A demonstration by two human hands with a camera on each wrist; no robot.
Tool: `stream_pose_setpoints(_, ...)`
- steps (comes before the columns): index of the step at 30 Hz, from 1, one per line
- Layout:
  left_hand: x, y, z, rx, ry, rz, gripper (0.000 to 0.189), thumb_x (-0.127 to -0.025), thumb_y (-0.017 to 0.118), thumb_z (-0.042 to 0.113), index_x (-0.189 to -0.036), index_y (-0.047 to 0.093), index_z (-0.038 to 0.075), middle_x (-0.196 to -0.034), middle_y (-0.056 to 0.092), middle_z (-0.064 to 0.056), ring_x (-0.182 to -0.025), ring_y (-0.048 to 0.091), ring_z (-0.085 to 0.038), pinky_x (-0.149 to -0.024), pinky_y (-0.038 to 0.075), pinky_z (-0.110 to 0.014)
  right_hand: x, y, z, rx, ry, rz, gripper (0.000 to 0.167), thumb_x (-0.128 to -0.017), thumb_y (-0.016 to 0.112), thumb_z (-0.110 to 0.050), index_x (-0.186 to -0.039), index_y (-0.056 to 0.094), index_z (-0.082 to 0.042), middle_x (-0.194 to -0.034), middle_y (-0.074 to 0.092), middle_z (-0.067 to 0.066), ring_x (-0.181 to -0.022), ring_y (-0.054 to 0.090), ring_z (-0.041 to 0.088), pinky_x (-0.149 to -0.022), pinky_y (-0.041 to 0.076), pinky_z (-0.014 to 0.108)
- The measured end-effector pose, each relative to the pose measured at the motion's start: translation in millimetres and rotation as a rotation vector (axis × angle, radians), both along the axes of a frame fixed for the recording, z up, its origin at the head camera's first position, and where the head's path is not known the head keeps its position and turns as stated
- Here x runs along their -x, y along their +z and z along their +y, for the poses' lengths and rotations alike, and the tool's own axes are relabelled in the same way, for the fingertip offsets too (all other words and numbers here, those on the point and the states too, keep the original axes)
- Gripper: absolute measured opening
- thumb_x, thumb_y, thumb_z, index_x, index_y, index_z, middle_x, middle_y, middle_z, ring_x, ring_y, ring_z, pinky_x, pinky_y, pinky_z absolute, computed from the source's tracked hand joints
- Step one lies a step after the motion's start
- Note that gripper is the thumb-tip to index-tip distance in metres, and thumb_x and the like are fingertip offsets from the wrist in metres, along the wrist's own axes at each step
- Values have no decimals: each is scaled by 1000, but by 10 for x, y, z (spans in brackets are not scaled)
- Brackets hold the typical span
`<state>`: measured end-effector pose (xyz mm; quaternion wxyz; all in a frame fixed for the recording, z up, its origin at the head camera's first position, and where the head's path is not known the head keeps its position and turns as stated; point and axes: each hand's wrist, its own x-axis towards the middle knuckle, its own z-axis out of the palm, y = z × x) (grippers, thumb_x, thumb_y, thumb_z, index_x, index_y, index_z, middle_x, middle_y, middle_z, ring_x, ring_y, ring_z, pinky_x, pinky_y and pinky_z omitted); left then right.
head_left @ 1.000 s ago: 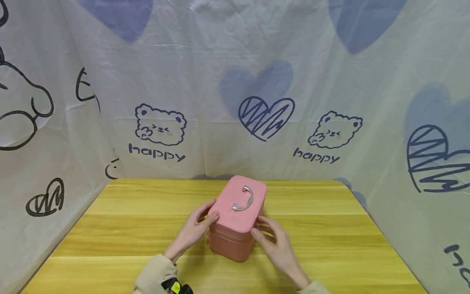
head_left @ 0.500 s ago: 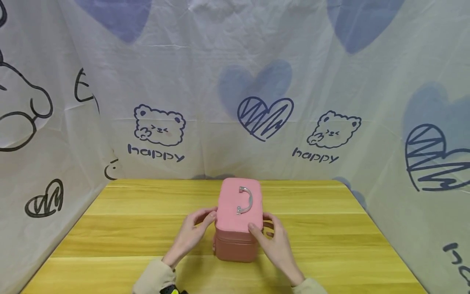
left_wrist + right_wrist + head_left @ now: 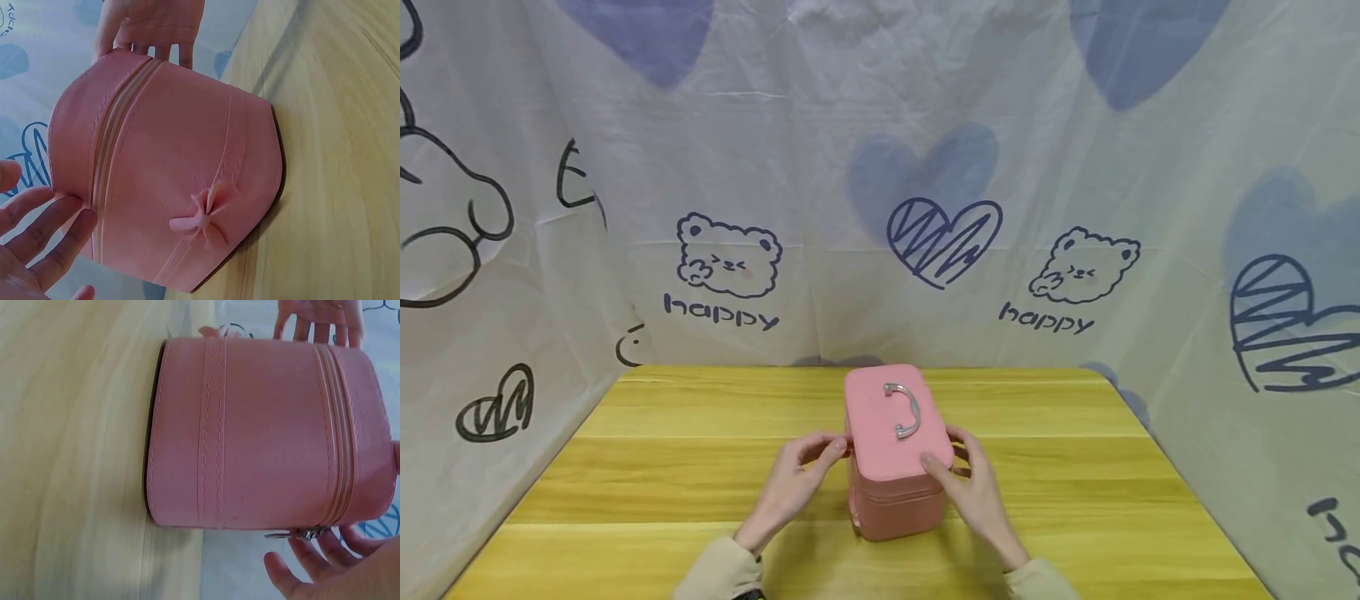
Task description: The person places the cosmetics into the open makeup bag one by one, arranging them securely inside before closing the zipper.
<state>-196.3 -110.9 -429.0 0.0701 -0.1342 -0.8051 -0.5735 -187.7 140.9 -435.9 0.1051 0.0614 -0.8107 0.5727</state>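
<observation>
A pink vanity case [image 3: 901, 433] stands upright on the table with its lid down, seen at an angle. On the lid is a curved silver handle [image 3: 912, 412]. A zipper [image 3: 114, 125] runs round the body, and a pink bow [image 3: 203, 219] sits on one side. My left hand [image 3: 793, 479] touches the case's left side with fairly straight fingertips, near the zipper line. At the near right corner, my right hand [image 3: 973, 487] holds the case, thumb on the lid's edge and fingers at the side. Its fingers are by the metal zipper pull [image 3: 306, 534].
The wood-grain table [image 3: 700, 467] extends to both sides of the case and in front of it. Behind it and at the sides hangs a pale cloth [image 3: 820, 167] printed with hearts and bears.
The case has turned counter-clockwise as seen from above: its far end swung left and its near end right. Both hands have stayed beside it, the right shifting slightly with the corner.
</observation>
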Motion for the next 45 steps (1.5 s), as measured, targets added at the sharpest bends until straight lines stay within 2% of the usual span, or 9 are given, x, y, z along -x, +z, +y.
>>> stream_pose_setpoints(4,43,-16,15,14,43,19,19,-99,64,29,-109,77,18,-110,77,-1,-116,67,-24,-108,45,-48,32,-16,70,19,32,3,56,-93,69,-24,-142,51,-3,-142,55,18,-132,52,39,-98,45,37)
stream_pose_setpoints(7,111,-31,18,15,60,48,24,-98,65,25,-118,72,15,-121,73,-5,-125,60,-29,-112,39,-55,52,-25,109,37,53,16,54,-94,68,-19,-141,52,-1,-141,57,20,-131,52,39,-97,47,35)
stream_pose_setpoints(13,295,-62,-43,7,5,10,61,-100,62,25,-152,39,4,-158,40,-21,-147,33,-43,-121,24,-61,91,-49,159,81,83,23,51,-95,66,-16,-142,53,-1,-143,58,19,-133,52,34,-99,49,30)
stream_pose_setpoints(17,401,-76,-102,-1,-63,-77,73,-101,59,25,-160,21,4,-167,20,-20,-155,15,-41,-126,13,-58,127,-85,204,118,105,2,49,-97,63,-14,-143,50,0,-143,58,18,-129,55,17,-102,47,26)
stream_pose_setpoints(22,490,-80,-144,-46,-131,-136,80,-101,60,21,-162,10,5,-169,11,-19,-157,7,-39,-126,8,-58,171,-146,276,123,148,20,47,-99,61,-11,-143,47,0,-144,55,19,-120,52,-6,-103,43,19)
stream_pose_setpoints(29,524,-78,-145,-50,-152,-162,84,-100,62,23,-162,8,5,-168,14,-21,-157,12,-39,-127,8,-56,190,-224,369,-34,204,126,70,-86,79,-10,-146,45,-7,-148,51,13,-130,47,8,-108,44,38)
stream_pose_setpoints(34,508,-88,-122,-35,-120,-162,87,-97,66,24,-162,11,5,-166,16,-23,-154,19,-43,-126,12,-57,193,-199,416,-37,122,108,70,-82,83,-10,-143,49,-7,-146,51,14,-129,42,11,-110,37,53)
stream_pose_setpoints(39,431,-97,-119,0,-59,-120,81,-94,71,26,-158,25,6,-157,27,-20,-144,35,-39,-122,23,-56,200,-159,481,-3,-7,110,59,-82,81,-6,-136,56,-3,-129,58,13,-110,47,9,-102,43,38)
stream_pose_setpoints(45,291,-136,-96,-39,14,-41,62,-94,72,21,-144,40,3,-148,43,-18,-131,51,-35,-120,30,-54,236,-175,547,65,4,155,40,-90,72,-3,-129,63,2,-117,67,21,-103,60,5,-95,50,24)
